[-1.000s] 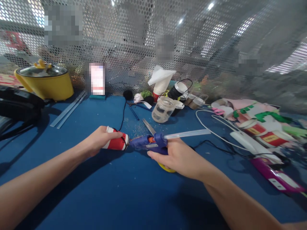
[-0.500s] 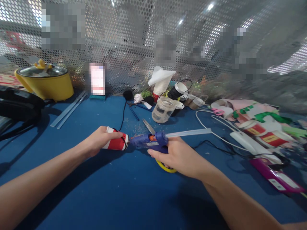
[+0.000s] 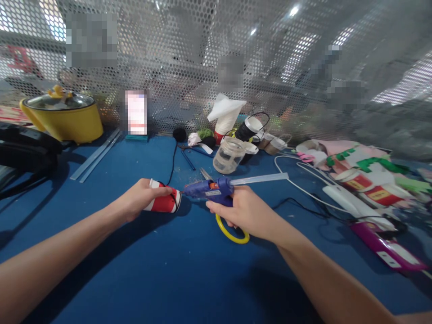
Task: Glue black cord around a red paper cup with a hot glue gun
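My left hand is closed around a red and white paper cup that lies on its side on the blue table. My right hand grips a blue hot glue gun with a clear glue stick sticking out of its back. The gun's nozzle points left and sits at the cup's end by a thin black string. A yellow ring shows below my right hand.
A yellow pot stands at the back left beside a black bag. Two clear glue sticks, a plastic jar, stacked cups, scissors, white cables and decorated cups crowd the back and right. A perforated metal screen closes the far edge.
My right hand lifted the glue gun slightly, so more of the yellow ring shows. The nozzle stays at the cup's end. My left hand and the cup have not moved.
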`<state>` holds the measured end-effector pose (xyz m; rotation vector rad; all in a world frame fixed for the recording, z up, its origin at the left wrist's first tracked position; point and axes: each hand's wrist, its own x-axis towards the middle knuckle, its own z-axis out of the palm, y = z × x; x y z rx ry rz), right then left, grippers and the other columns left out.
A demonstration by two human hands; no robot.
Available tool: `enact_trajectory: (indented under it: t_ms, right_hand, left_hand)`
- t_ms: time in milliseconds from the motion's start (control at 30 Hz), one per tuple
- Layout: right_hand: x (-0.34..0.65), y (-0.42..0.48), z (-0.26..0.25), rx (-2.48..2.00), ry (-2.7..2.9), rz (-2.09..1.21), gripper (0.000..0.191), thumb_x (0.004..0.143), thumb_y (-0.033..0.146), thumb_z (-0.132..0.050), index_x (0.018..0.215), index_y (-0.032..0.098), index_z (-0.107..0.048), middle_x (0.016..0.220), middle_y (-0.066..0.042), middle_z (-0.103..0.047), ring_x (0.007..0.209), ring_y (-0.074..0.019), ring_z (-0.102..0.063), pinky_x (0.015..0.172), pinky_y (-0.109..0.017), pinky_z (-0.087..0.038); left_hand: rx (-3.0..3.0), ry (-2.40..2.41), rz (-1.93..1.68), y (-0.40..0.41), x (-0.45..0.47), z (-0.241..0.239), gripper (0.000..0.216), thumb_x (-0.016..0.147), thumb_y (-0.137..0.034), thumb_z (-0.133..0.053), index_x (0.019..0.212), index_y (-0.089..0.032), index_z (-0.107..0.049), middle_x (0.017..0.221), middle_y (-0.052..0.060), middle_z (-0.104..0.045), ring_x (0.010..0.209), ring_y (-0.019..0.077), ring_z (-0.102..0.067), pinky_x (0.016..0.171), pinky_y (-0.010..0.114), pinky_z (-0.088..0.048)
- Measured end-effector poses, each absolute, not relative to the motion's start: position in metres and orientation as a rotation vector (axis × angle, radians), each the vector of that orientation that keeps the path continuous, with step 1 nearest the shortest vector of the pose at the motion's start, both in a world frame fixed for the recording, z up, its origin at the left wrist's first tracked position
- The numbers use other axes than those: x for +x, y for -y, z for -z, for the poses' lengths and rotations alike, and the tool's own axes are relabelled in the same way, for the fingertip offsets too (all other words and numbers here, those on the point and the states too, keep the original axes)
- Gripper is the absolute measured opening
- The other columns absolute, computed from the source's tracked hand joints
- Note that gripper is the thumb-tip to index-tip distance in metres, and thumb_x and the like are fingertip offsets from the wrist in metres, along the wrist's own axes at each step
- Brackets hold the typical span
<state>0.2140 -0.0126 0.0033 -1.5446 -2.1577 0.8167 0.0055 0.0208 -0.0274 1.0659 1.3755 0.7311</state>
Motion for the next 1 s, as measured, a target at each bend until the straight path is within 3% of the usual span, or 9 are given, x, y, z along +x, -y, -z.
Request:
enact_trajectory:
  t_ms: [333, 533, 733, 1000]
  right_hand:
    - [0.206, 0.007, -0.003, -1.577, 2.052, -0.902, 0.021, 0.072, 0.026, -0.051, 0.053, 0.018, -0.046, 0.038, 0.004, -0.048, 0.033, -0.0088, -0.045, 0.039, -0.021, -0.038]
    - [0.216, 0.003, -0.006, -1.510, 1.848, -1.094, 0.013, 0.069, 0.026, -0.056, 0.069, 0.016, -0.048, 0.041, 0.006, -0.048, 0.035, -0.0078, -0.045, 0.038, -0.019, -0.038]
    - [0.244, -0.041, -0.013, -1.347, 1.441, -0.844, 0.019, 0.062, 0.027, -0.065, 0.070, 0.013, -0.055, 0.058, 0.001, -0.057, 0.046, -0.0070, -0.048, 0.043, -0.018, -0.039]
    - [0.264, -0.101, -0.020, -1.609, 1.271, -1.037, 0.021, 0.079, 0.026, -0.048, 0.064, 0.013, -0.055, 0.050, -0.001, -0.056, 0.036, -0.0066, -0.045, 0.037, -0.019, -0.036]
  left_hand:
    - [1.075, -1.371, -0.737, -0.020, 0.005, 0.026, 0.021, 0.052, -0.031, -0.069, 0.054, -0.012, -0.061, 0.048, 0.001, -0.060, 0.045, 0.0113, -0.051, 0.047, 0.022, -0.036]
    - [1.097, -1.385, -0.721, -0.021, 0.003, 0.029, 0.023, 0.054, -0.033, -0.069, 0.055, -0.012, -0.060, 0.047, 0.000, -0.058, 0.045, 0.0123, -0.051, 0.047, 0.023, -0.035]
    - [1.149, -1.366, -0.727, -0.020, 0.002, 0.028, 0.022, 0.057, -0.032, -0.067, 0.054, -0.011, -0.059, 0.046, 0.000, -0.056, 0.043, 0.0108, -0.048, 0.046, 0.022, -0.032]
    - [1.147, -1.356, -0.730, -0.020, 0.001, 0.026, 0.020, 0.057, -0.030, -0.066, 0.056, -0.011, -0.061, 0.048, 0.001, -0.058, 0.045, 0.0120, -0.051, 0.049, 0.023, -0.036]
